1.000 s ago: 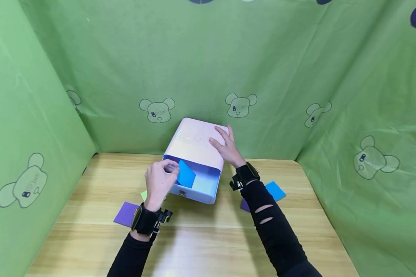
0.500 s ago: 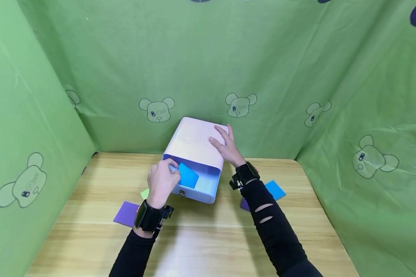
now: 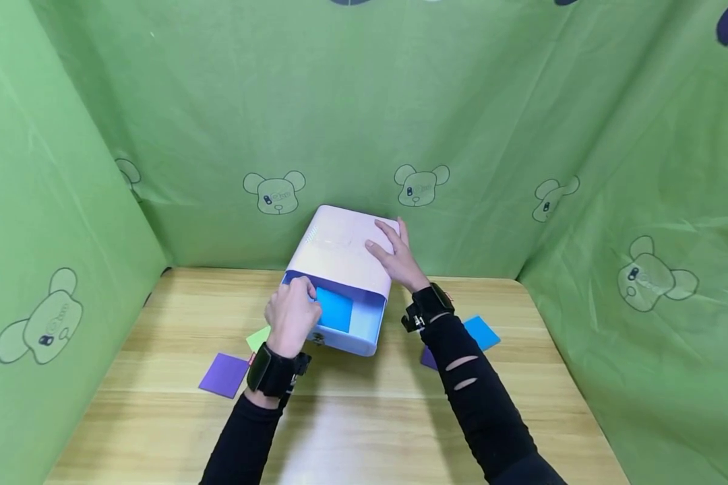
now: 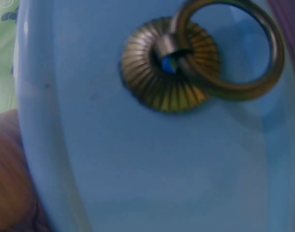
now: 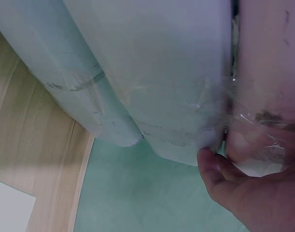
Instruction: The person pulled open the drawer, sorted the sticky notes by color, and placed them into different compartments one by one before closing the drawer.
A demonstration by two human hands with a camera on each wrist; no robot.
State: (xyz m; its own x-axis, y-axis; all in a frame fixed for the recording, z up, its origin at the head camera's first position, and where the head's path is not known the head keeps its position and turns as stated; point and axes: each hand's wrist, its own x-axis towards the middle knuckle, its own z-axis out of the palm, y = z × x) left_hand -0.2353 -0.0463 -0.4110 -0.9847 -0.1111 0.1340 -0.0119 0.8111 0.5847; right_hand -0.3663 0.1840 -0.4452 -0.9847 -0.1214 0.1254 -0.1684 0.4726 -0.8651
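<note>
A pink-topped box (image 3: 342, 239) stands on the table, its light blue drawer (image 3: 367, 330) pulled out toward me. Inside the drawer lies a blue square sheet (image 3: 335, 310). My left hand (image 3: 292, 315) is over the drawer's left front corner, fingers curled at the sheet's left edge; the fingertips are partly hidden. Close up in the left wrist view is the drawer front with its brass-coloured ring pull (image 4: 256, 89). My right hand (image 3: 402, 266) rests on the box's top and right edge, fingers fairly straight. Clear tape (image 5: 263, 121) covers part of the box's side.
To the left on the wooden table (image 3: 352, 431) lie a purple square (image 3: 224, 374) and a green square (image 3: 257, 338). On the right another blue square (image 3: 482, 333) and a purple one (image 3: 427, 358) are partly under the right arm. Green curtains (image 3: 352, 101) surround the table.
My left hand has moved right, deeper over the drawer. The blue sheet has gone from tilted up to lying flatter inside. My right hand and the box have stayed in place.
</note>
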